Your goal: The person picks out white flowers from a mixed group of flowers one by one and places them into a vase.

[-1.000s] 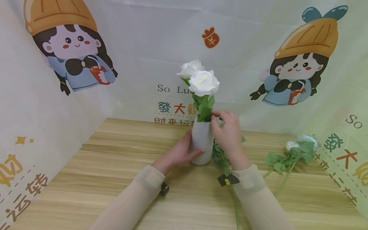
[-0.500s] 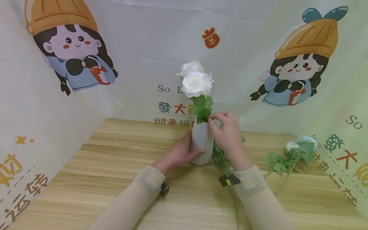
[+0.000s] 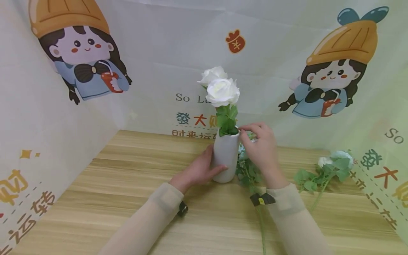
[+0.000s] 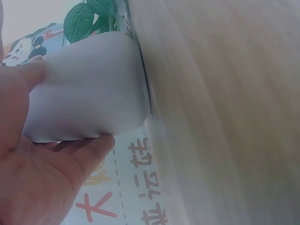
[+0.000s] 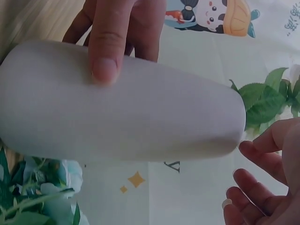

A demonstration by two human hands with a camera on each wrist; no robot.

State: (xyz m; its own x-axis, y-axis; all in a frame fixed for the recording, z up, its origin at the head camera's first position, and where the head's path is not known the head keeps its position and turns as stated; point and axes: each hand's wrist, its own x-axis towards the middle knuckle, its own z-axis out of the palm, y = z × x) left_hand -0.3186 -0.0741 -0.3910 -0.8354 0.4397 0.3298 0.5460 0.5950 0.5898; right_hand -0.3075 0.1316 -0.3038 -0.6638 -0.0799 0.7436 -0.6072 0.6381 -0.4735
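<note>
A white vase (image 3: 224, 156) stands upright on the table with two white roses (image 3: 223, 92) in its mouth, green leaves (image 3: 227, 118) at the rim. My left hand (image 3: 199, 168) grips the lower body of the vase, thumb across the front. In the right wrist view, that left hand's thumb (image 5: 104, 70) presses on the vase side. At the right of the rim is my right hand (image 3: 260, 147), its index finger and thumb close together beside the edge. The right wrist view shows these fingertips (image 5: 246, 149) at the rim, apart from the leaves, holding nothing that I can see.
Pale blue flowers with green leaves (image 3: 248, 173) lie right of the vase, partly behind my right hand. Further right lie more pale flowers (image 3: 339, 161) on long stems. A printed cloth (image 3: 153, 46) forms the back and sides around the wooden table (image 3: 127, 170).
The front rose swung left, then came partly back to the right. My right hand has drawn off the leaves and shifted right. The left hand keeps its hold on the vase.
</note>
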